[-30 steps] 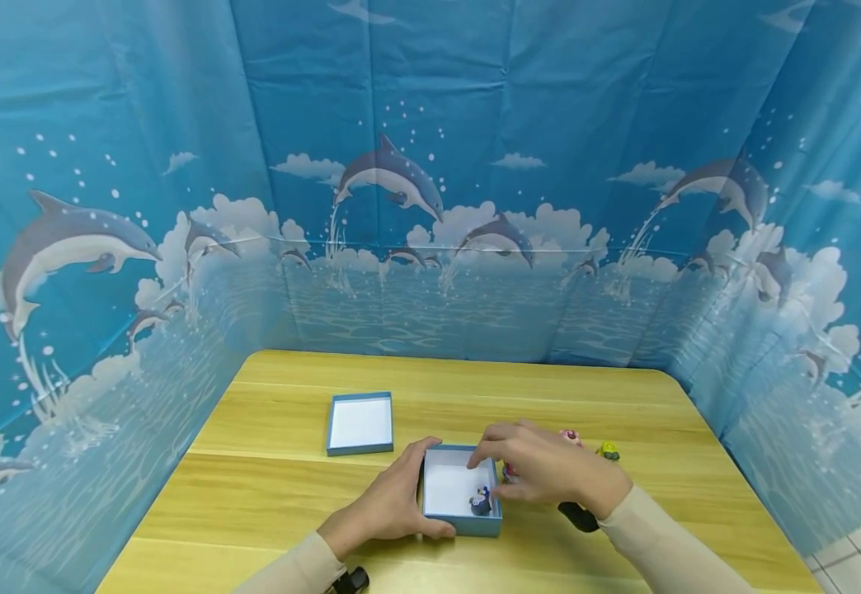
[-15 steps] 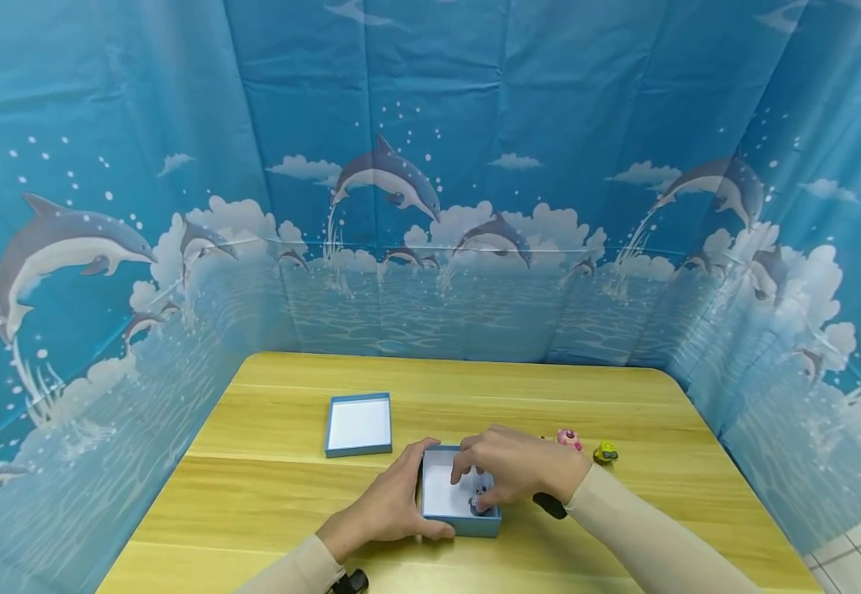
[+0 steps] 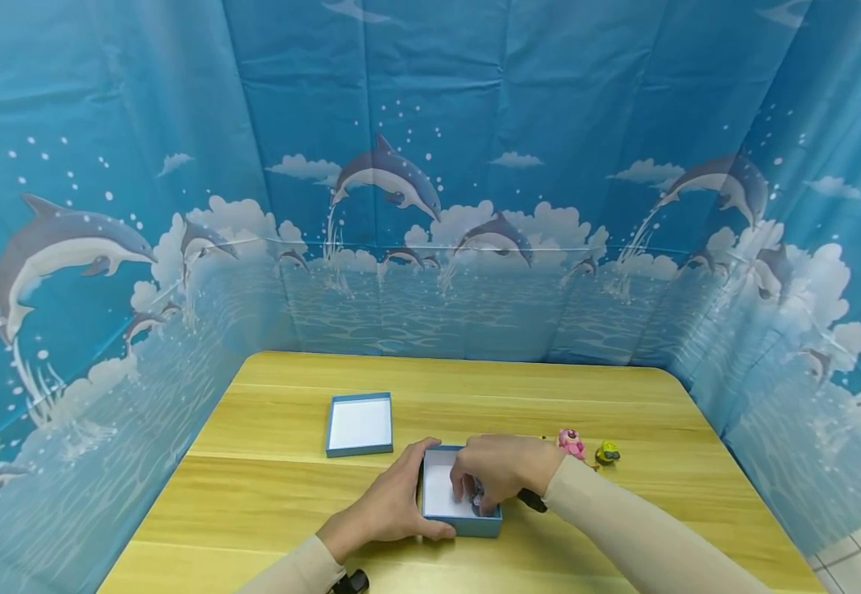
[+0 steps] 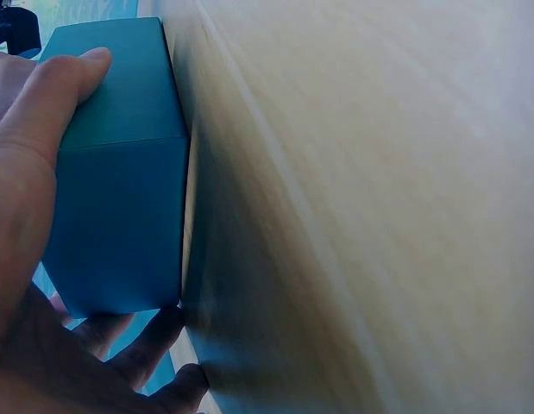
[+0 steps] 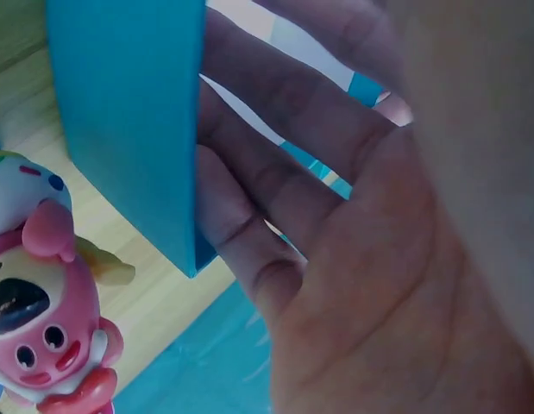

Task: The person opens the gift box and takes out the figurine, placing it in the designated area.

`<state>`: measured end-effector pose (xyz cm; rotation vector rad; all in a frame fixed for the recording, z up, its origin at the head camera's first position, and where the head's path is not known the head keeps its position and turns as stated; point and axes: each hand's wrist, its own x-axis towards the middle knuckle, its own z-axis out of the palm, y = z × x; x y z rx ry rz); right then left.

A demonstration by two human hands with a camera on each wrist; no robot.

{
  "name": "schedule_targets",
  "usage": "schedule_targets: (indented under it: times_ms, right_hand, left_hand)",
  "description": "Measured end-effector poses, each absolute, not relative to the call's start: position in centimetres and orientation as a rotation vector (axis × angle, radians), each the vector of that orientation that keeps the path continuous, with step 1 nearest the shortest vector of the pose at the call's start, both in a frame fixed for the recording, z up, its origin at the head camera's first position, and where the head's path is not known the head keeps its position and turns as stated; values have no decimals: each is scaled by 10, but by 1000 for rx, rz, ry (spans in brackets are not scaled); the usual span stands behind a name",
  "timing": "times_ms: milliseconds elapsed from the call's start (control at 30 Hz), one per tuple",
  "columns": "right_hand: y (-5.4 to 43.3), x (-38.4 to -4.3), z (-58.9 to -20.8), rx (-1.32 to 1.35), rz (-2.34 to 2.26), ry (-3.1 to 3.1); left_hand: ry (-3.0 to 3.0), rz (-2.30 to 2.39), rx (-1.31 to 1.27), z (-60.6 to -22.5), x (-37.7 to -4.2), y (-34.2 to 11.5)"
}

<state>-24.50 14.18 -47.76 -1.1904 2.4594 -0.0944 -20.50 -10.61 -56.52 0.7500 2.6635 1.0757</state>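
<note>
My left hand (image 3: 397, 499) grips a square blue box (image 3: 463, 525) with a white inside, thumb on its front wall and fingers along its left side. In the left wrist view the thumb lies flat on the box's blue wall (image 4: 120, 224). My right hand (image 3: 501, 466) reaches over the box's right wall, its fingers curled down inside. Between thumb and fingers it holds a small dark blue and white figurine (image 3: 477, 487), mostly hidden by the hand. The right wrist view shows the fingers behind the box wall (image 5: 128, 112), the figurine out of sight.
A shallow blue lid (image 3: 359, 422), white inside up, lies behind the box to the left. Right of the box stand a pink toy figurine (image 3: 571, 443) and a yellow-green one (image 3: 607, 452). A white-headed toy (image 5: 25, 194) shows near the box in the right wrist view.
My right hand has moved left and down into the box, and its fingers have closed around the dark figurine. The left hand has kept its grip on the box.
</note>
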Motion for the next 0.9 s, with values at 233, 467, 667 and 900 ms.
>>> schedule_targets:
  times_ms: [233, 467, 667, 900]
  right_hand:
    - [138, -244, -478, -1196, -97, 2470]
    - [137, -245, -483, -1293, -90, 2480]
    - [137, -246, -484, -1322, -101, 2478]
    - [139, -247, -485, -1333, -158, 2484]
  left_hand:
    - [2670, 1067, 740, -565, -204, -106]
    - [2665, 1068, 730, -564, -201, -106]
    - [2656, 1076, 731, -563, -201, -106]
    - [2652, 1071, 729, -559, -202, -105]
